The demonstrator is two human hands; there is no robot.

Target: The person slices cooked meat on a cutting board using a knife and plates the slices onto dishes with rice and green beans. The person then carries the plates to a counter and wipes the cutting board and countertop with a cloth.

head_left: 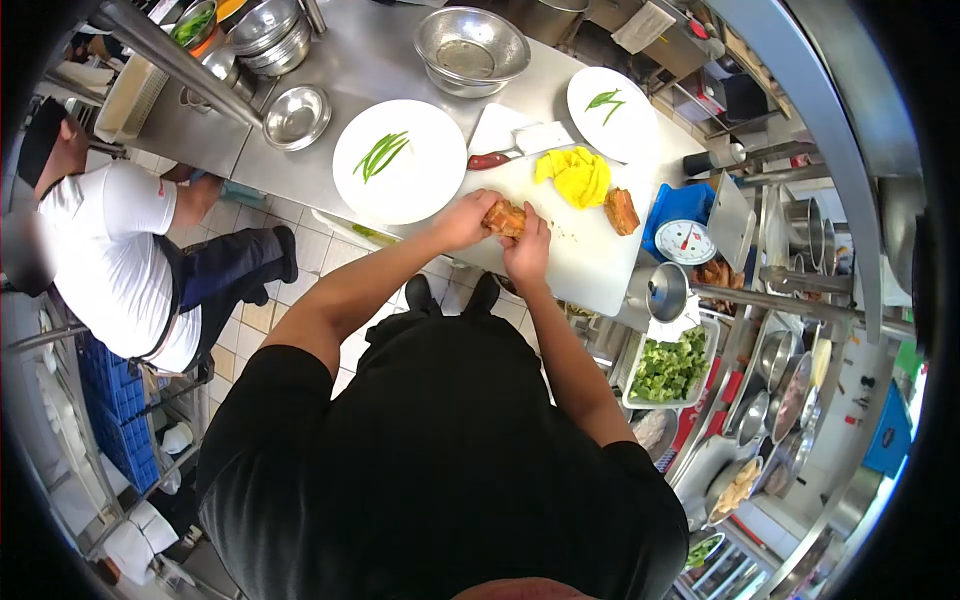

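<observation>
My left hand (pixel 464 220) and my right hand (pixel 527 246) both grip a browned piece of roast meat (pixel 505 219), one from each side, above the white cutting board (pixel 570 262). A second piece of meat (pixel 621 212) lies on the board to the right. Between them, farther back, rests a crumpled yellow cloth (pixel 577 178). A cleaver with a reddish handle (pixel 488 160) lies behind my hands. Left of the board is a large white plate (pixel 400 205) with long green vegetable strips (pixel 384 157). Another white plate (pixel 635 140) with green strips (pixel 605 103) stands at the back right.
A blue dial scale (pixel 684 238) stands right of the board. Metal bowls (pixel 470 55) sit at the back. A tray of chopped greens (pixel 670 368) is at my right. At the left, a person in a white shirt (pixel 125 260) stands near the counter.
</observation>
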